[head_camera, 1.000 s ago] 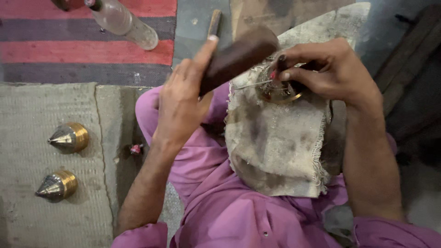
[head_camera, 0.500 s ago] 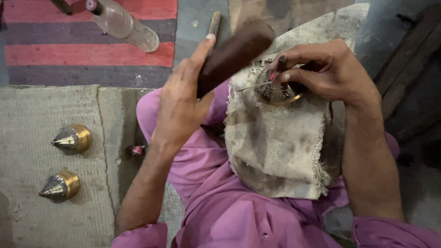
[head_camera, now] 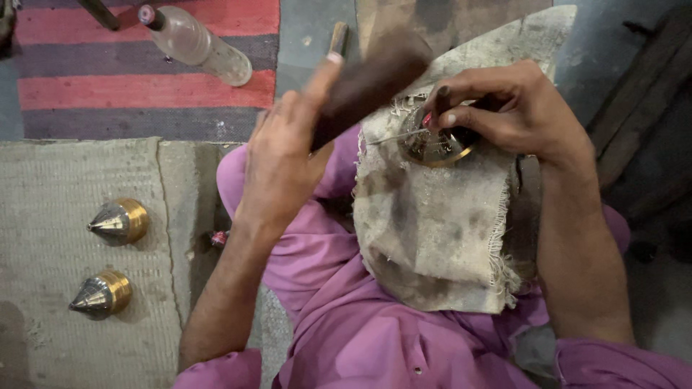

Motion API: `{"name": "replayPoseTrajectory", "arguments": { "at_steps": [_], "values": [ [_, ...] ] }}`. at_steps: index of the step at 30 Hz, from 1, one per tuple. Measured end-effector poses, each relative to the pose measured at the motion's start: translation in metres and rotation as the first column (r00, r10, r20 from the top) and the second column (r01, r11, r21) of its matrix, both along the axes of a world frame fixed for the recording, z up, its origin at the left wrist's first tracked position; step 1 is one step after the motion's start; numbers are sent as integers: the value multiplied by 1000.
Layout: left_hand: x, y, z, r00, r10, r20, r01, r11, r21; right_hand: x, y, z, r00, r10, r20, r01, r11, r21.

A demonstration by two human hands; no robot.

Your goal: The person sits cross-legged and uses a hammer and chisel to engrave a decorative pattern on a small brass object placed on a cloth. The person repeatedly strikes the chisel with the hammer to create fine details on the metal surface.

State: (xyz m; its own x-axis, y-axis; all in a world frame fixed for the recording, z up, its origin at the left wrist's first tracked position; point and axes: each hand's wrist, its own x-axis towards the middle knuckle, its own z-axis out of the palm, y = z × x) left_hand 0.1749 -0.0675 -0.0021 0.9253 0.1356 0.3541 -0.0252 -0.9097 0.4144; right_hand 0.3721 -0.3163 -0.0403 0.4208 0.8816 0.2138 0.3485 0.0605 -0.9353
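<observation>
**Brass piece worked on a cloth-covered knee**

Nearest the camera, a person in pink clothing [head_camera: 375,338] sits with a stained, frayed off-white cloth [head_camera: 432,230] draped over the lap. The left hand [head_camera: 285,162] is closed around a dark brown wooden mallet [head_camera: 371,79], its blurred head raised just above the cloth's upper edge. The right hand [head_camera: 504,115] is curled over a round, patterned brass piece [head_camera: 432,148] resting at the top of the cloth; its fingers pinch a thin metal tool [head_camera: 393,137] whose tip points left across the piece, and the thumb and forefinger touch the brass rim.

To the left, 2 cone-tipped brass-and-silver ornaments [head_camera: 119,221] [head_camera: 101,294] lie on their sides on a beige woven mat [head_camera: 50,216], well apart from the hands. A small red-capped object [head_camera: 218,238] sits by the knee, too small to identify.

Farther off, a clear plastic bottle with a red cap [head_camera: 194,43] lies on a red, purple and grey striped rug [head_camera: 144,94].
</observation>
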Motion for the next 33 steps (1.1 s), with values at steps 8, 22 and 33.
{"name": "replayPoseTrajectory", "arguments": {
  "at_steps": [8, 22, 33],
  "values": [
    [-1, -4, 3, 998, 63, -22, -54, 958, 281, 4, -2, -1, 997, 34, -73, -31, 999, 42],
    [15, -2, 16, 995, 42, -95, -5, 934, 358, 7, -9, -18, 996, 19, -90, -11, 995, 97],
    [-49, 0, -25, 836, -303, -458, 79, 892, -446, 30, -17, -41, 807, -328, -491, 528, 772, 352]
  ]
}}
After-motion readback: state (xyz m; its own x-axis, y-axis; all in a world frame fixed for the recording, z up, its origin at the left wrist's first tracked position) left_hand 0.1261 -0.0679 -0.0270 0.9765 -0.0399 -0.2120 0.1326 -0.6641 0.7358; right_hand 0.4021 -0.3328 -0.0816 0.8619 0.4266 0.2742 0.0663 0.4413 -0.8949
